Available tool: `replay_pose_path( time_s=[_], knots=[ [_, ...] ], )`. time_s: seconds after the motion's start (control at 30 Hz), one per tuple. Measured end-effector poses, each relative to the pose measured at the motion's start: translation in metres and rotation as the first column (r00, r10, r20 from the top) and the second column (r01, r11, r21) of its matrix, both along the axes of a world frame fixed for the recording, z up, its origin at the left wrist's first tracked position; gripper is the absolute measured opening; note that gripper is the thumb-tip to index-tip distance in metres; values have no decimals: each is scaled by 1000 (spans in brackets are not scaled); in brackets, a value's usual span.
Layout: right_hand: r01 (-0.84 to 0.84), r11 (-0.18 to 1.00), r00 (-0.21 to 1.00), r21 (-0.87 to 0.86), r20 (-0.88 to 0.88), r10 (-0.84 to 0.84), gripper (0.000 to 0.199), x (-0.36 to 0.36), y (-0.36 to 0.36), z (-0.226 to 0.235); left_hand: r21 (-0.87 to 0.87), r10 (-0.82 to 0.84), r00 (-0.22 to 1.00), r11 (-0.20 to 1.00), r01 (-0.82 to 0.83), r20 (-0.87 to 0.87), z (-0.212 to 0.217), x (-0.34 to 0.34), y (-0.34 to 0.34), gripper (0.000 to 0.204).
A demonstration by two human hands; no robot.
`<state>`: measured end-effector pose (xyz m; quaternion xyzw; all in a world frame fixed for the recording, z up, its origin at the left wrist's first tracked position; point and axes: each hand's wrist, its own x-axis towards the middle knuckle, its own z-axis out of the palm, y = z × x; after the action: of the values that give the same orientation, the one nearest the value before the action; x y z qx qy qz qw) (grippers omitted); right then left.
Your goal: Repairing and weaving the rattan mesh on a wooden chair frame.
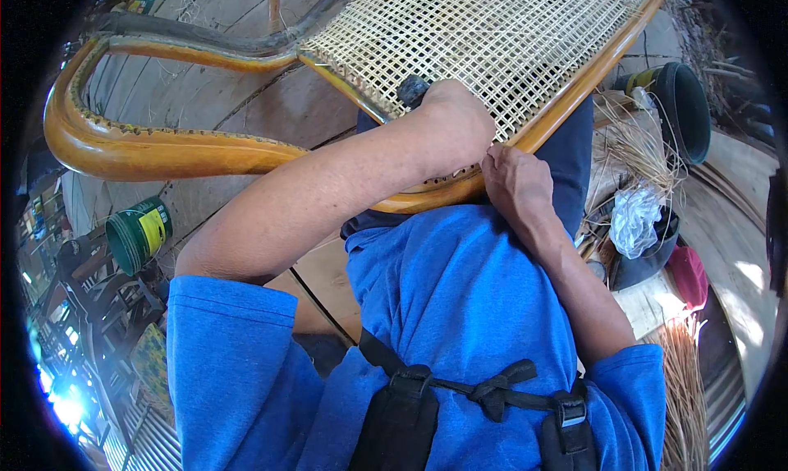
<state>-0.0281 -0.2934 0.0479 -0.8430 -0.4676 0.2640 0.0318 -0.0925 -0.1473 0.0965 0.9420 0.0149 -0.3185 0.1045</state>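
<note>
A curved, varnished wooden chair frame (176, 155) rests across my lap, with pale woven cane webbing (460, 27) stretched over its far part. My left hand (457, 119) is closed in a fist on the near edge of the webbing. Out of the fist sticks the dark, rounded end of a tool (413, 91); its other end is hidden. Right beside it, my right hand (519, 182) lies at the frame's inner edge, fingers bent and pressed together close to the left hand. What those fingertips hold cannot be made out. Small holes run along the bare frame rail.
A green bucket (138, 234) stands at the left, and a dark green bucket (683, 114) lies tipped at the right. Loose cane strands (636, 138), a clear plastic bag (636, 222), a red cloth-like item (688, 277) and a cane bundle (685, 389) lie on the right.
</note>
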Motion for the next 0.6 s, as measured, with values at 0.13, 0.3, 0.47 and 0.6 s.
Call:
replay_pose_path(
  time_s=[0.13,0.3,0.47,0.6],
  knots=[
    [-80,995,994,64,83,74,18,-5,-3,-6,27,33,999,999,-32,-25,-3,-2,-4,22],
    [-35,991,995,130,99,22,14,-9,-5,-3,4,-2,1000,1000,2,24,-5,1,-4,22],
    [-79,994,987,71,147,68,12,-14,-4,-5,-36,-12,999,999,11,-40,-6,4,7,22],
    [-81,996,987,42,143,74,11,-13,-1,-10,-63,75,992,995,-82,-105,-8,2,8,23]
  ],
)
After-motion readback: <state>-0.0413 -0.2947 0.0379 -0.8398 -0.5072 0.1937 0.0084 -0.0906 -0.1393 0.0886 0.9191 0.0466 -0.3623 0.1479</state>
